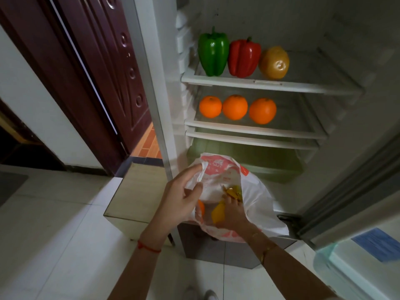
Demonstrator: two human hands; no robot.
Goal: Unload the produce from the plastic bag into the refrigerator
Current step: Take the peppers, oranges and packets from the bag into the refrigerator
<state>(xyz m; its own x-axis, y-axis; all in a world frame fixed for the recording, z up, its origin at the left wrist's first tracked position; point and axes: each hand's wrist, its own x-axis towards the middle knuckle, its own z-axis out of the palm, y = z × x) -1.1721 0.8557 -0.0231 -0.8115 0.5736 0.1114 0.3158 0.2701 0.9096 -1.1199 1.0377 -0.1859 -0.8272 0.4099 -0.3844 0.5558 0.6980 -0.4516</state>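
Plastic bag [255,191] in left hand [181,200]

No legible text, brand, number or sign is found; red print is noted on the white bag [255,191], but it is creased and cannot be read; a blue label [376,243] is seen on the fridge door [357,267] at lower right, too blurred for any wording to be made out.
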